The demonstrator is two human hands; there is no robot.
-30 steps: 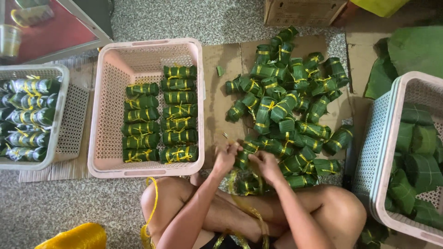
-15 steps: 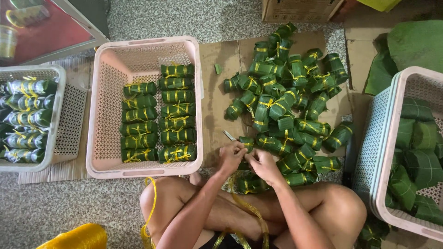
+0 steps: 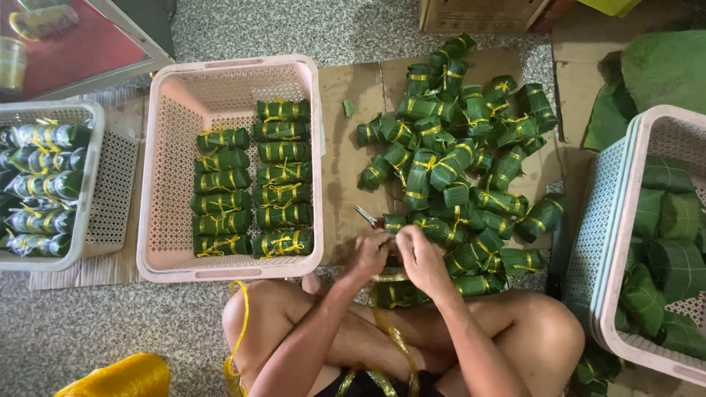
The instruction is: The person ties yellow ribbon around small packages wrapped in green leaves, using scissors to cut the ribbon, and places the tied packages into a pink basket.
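head view: left hand (image 3: 370,252) and right hand (image 3: 421,257), pressed together, pinch yellow string (image 3: 388,278) on a leaf bundle (image 3: 397,292) near the knees; a loose knot could slip.

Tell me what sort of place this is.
Likely a small home or workshop floor for wrapping food by hand: a heap of leaf-wrapped bundles on flattened cardboard, a pink basket with tied bundles in neat rows, and a spool of yellow string.

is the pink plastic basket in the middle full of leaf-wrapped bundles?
No, the pink plastic basket holds only two columns of green leaf-wrapped bundles; its left part is bare.
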